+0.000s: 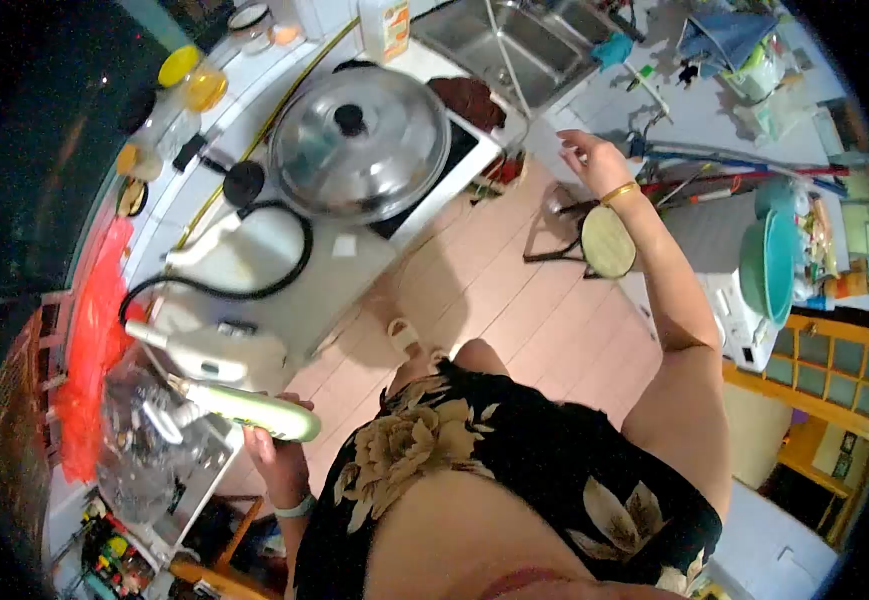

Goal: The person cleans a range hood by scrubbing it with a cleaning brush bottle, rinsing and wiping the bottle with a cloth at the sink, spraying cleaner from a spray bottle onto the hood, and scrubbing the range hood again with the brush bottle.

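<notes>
No lettering, brand or number stands legible.
An orange-and-white label fronts the white bottle (385, 32) beside the steel sink (474, 42), its print blurred beyond reading. Small dark markings on the white appliance (749, 340) and any print on the pale green object (264, 412) in the left hand (279, 462) cannot be made out.

Lidded pan (394, 160) on stove (466, 165); sink (529, 50) behind, to R; jars (194, 80) to L; stool (609, 243) b/w stove & basin (774, 265).

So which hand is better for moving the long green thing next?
Probably the left hand: it holds the long green thing. The right hand looks empty and is nearer the sink.
</notes>
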Motion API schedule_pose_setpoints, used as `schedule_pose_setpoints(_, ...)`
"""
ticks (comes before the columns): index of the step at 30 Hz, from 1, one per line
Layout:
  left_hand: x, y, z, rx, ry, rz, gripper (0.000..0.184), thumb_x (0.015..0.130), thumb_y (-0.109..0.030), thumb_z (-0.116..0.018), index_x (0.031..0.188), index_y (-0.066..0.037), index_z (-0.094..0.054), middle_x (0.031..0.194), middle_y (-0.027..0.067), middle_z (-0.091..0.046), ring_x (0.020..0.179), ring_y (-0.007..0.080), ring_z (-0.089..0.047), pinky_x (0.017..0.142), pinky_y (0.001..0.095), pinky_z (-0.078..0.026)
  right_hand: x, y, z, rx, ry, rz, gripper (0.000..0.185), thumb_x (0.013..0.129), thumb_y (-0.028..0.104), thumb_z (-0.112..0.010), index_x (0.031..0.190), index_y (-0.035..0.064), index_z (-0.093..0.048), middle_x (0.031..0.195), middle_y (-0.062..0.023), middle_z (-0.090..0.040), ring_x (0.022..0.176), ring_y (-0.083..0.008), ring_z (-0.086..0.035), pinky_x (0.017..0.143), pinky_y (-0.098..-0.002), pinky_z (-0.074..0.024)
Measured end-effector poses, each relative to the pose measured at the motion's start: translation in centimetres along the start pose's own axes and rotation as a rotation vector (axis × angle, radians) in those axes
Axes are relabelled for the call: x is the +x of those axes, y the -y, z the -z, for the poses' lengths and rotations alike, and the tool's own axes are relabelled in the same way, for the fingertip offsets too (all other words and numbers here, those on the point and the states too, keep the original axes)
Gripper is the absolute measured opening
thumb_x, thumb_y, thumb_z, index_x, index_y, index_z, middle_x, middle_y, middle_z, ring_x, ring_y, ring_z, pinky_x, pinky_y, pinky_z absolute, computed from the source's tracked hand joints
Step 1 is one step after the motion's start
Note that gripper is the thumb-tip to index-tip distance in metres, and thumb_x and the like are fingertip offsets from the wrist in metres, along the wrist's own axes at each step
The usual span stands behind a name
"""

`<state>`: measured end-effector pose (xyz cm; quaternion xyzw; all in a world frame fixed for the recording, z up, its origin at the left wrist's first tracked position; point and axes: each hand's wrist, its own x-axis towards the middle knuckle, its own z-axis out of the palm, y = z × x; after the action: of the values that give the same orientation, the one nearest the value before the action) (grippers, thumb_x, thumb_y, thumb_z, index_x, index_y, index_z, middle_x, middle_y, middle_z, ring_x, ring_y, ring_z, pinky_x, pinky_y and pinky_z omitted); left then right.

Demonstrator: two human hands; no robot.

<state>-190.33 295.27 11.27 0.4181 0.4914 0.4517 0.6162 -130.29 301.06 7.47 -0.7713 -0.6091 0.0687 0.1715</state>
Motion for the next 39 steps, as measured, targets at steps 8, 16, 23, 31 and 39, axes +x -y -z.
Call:
schedule_pose_setpoints(8, 8.2, 0.8, -11.7, -0.054, -0.185, -0.016, 0.059, 0.094, -0.051, -0.052, 0.126, -0.002, -0.042, 0.108, 0.0164, -0.06, 0.094, 0.0294, -0.061, 0.087, 0.0437, -0.049, 22.8, -23.0, -6.6, -0.184, -0.022, -0.038, 0.04, 0.086, 0.029, -0.066, 0.121, 0.0107, -0.061, 0.119, -0.015, -0.063, 0.109, -0.0335, -0.06, 0.091, -0.042, -0.0491)
schedule_pose_setpoints(16, 13.6, 3.8, -26.1, -0.046, -0.523, 0.085, 0.052, 0.098, -0.044, -0.048, 0.132, -0.006, -0.043, 0.116, 0.012, -0.058, 0.102, 0.0255, -0.059, 0.082, 0.0365, -0.047, 55.0, -33.8, -11.9, -0.17, -0.42, 0.168, 0.058, 0.086, 0.038, -0.065, 0.131, 0.0037, -0.051, 0.131, -0.0201, -0.055, 0.121, -0.0353, -0.053, 0.101, -0.043, -0.0434)
schedule_pose_setpoints(23, 14.9, 2.5, -32.3, -0.045, -0.568, 0.148, 0.054, 0.097, -0.047, -0.05, 0.135, -0.009, -0.044, 0.118, 0.0122, -0.059, 0.099, 0.0244, -0.062, 0.07, 0.0292, -0.049, 49.1, -29.0, -9.5, -0.592, 0.066, 0.335, 0.039, 0.078, 0.017, -0.063, 0.116, 0.0062, -0.063, 0.125, -0.014, -0.061, 0.124, -0.032, -0.052, 0.099, -0.0447, -0.0448)
schedule_pose_setpoints(31, 14.7, 1.8, -34.1, -0.044, -0.64, 0.132, 0.056, 0.097, -0.048, -0.051, 0.137, -0.009, -0.043, 0.119, 0.0129, -0.06, 0.102, 0.0254, -0.061, 0.077, 0.0337, -0.048, 46.0, -26.4, -4.7, -0.261, 0.098, 0.574, 0.041, 0.079, 0.005, -0.065, 0.12, 0.0068, -0.06, 0.136, -0.0071, -0.054, 0.134, -0.0279, -0.041, 0.108, -0.0402, -0.039)
schedule_pose_setpoints(39, 14.9, 2.3, -35.3, -0.075, -0.644, 0.124, 0.058, 0.097, -0.048, -0.05, 0.138, -0.008, -0.042, 0.119, 0.0132, -0.06, 0.104, 0.0269, -0.06, 0.081, 0.0352, -0.048, 48.2, -27.2, -3.2, -0.24, 0.219, 0.638, 0.035, 0.085, 0.012, -0.061, 0.12, 0.0127, -0.062, 0.132, -0.0039, -0.058, 0.135, -0.0252, -0.04, 0.108, -0.0412, -0.0382)
